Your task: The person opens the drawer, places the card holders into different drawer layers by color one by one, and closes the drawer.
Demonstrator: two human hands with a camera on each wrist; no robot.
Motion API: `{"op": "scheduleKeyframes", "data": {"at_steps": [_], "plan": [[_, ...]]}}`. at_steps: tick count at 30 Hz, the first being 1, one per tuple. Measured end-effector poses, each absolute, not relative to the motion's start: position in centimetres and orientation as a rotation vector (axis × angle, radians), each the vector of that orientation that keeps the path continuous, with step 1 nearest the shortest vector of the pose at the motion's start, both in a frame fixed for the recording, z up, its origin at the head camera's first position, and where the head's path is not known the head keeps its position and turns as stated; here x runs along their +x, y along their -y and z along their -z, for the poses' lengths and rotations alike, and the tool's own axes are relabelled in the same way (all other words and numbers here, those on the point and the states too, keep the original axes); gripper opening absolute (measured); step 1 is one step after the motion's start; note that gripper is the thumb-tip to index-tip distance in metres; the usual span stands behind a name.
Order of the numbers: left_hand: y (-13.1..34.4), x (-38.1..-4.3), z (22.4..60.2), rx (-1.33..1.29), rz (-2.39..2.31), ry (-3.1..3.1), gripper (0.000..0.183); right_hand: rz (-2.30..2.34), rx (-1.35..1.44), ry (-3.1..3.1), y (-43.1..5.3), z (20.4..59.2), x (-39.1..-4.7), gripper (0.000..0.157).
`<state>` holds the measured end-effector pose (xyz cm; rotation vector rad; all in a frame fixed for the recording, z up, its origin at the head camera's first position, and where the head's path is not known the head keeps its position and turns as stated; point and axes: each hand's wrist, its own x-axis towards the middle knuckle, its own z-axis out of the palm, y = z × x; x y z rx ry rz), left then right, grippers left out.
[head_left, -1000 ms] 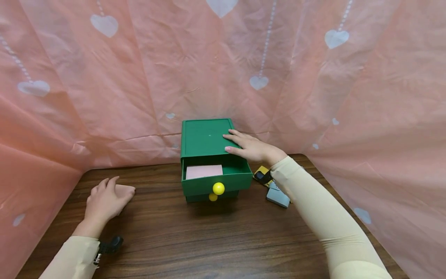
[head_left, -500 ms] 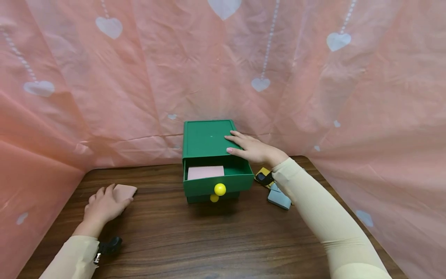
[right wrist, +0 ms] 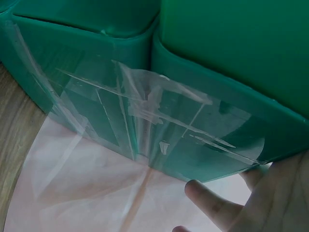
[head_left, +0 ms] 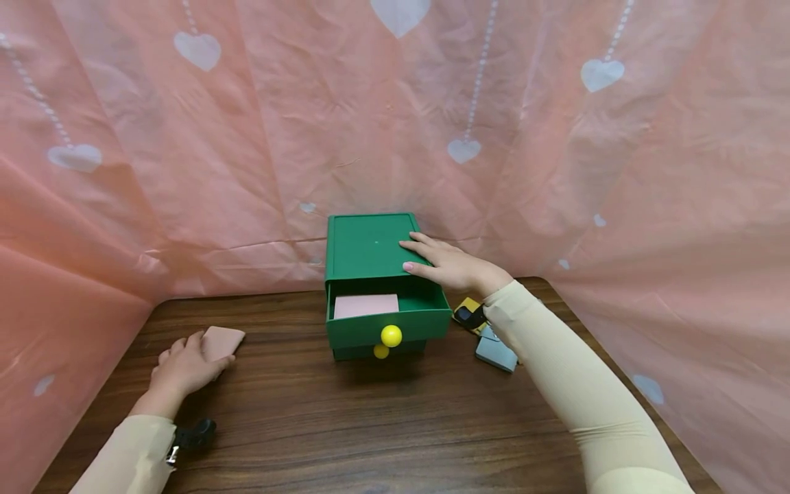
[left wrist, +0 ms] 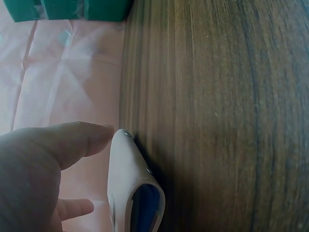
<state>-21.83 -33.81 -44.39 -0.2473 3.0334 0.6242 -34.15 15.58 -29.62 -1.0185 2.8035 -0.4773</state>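
Pink folded case [head_left: 223, 341] at the left hand [head_left: 185, 368], left of the green drawer unit [head_left: 370, 247]
The case lies on the unit's left, well apart from it, and protrudes from between the left thumb and fingers on the side toward the unit; its long axis is partly hidden by the hand; whether those fingers pinch it or only bracket it, I cannot tell; the left hand is the nearer, while the right hand [head_left: 457, 266], fingers spread wide, rests on the unit's right top edge
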Motion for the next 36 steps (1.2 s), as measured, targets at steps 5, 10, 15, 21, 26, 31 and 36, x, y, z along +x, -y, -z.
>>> {"op": "scheduleKeyframes", "data": {"at_steps": [5, 10, 15, 21, 26, 31, 36], "plan": [[34.1, -22.0, 44.7, -0.229, -0.646, -3.034, 0.102, 0.482, -1.011, -2.801, -15.6, 29.6, -34.2, 0.073], [34.3, -22.1, 45.1, -0.213, -0.655, -3.047, 0.098, 0.479, -1.017, -2.799, -15.6, 29.6, -34.2, 0.073], [34.6, -22.5, 45.4, -0.207, -0.659, -3.056, 0.098, 0.484, -1.024, -2.798, -15.6, 29.6, -34.3, 0.073], [34.7, -22.9, 45.7, -0.213, -0.655, -3.043, 0.099, 0.485, -1.031, -2.799, -15.5, 29.7, -34.3, 0.074], [34.7, -23.0, 46.1, -0.201, -0.658, -3.032, 0.097, 0.482, -1.031, -2.798, -15.5, 29.7, -34.2, 0.074], [34.5, -23.2, 46.1, -0.204, -0.659, -3.031, 0.095, 0.486, -1.029, -2.801, -15.5, 29.6, -34.3, 0.074], [34.2, -23.4, 45.8, -0.206, -0.651, -3.039, 0.092, 0.485, -1.026, -2.800, -15.5, 29.6, -34.3, 0.073]]}}
